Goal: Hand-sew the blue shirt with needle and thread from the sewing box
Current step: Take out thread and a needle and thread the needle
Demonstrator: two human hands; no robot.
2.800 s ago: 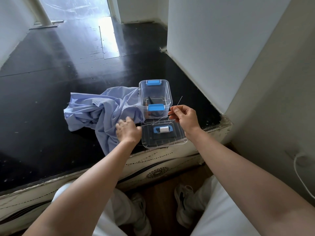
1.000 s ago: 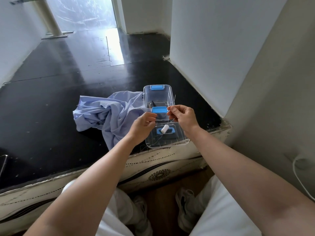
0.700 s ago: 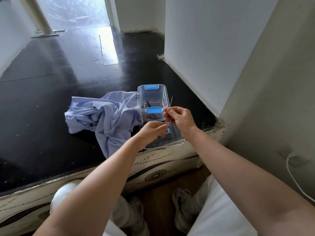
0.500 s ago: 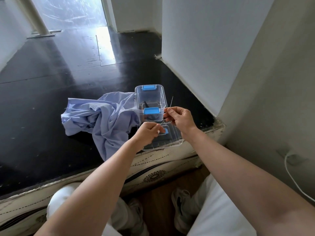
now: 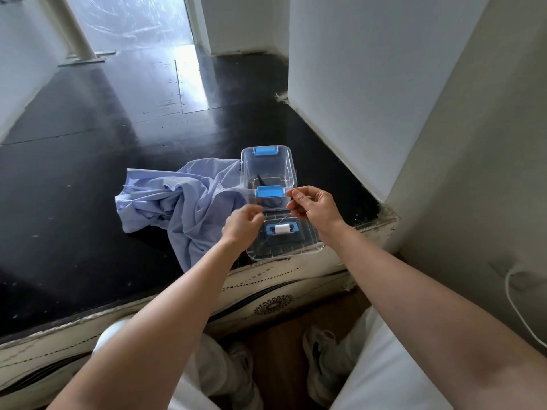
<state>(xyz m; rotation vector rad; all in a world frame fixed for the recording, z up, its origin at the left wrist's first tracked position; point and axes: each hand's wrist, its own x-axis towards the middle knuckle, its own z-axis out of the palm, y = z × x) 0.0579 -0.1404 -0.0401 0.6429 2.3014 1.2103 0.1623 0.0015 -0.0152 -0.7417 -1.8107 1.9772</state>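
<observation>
On the near edge of a glossy black platform, which runs back between white walls, everything for the job is gathered in one spot. Below the platform's worn cream edge are the person's white trousers and white sneakers, and a white cable loops down the grey wall on the right.

The blue shirt lies crumpled on the platform, its right side bunched against the left wall of the sewing box. This box is clear plastic with a blue latch at each end, stands open, and holds a dark item too dim to name. Its clear lid lies flat just in front of it, at the platform's edge.

Both hands hover over the lid, near each other but apart. The right hand has its fingers curled, thumb and forefinger pinching a fine white thread. The left hand is blurred; its fingers are curled with the thumb close to the forefinger, and I cannot tell whether anything is pinched there.

A small spool of white thread rests on the lid's blue handle, and the strand climbs from it to the right fingers. Any needle is too thin to make out.
</observation>
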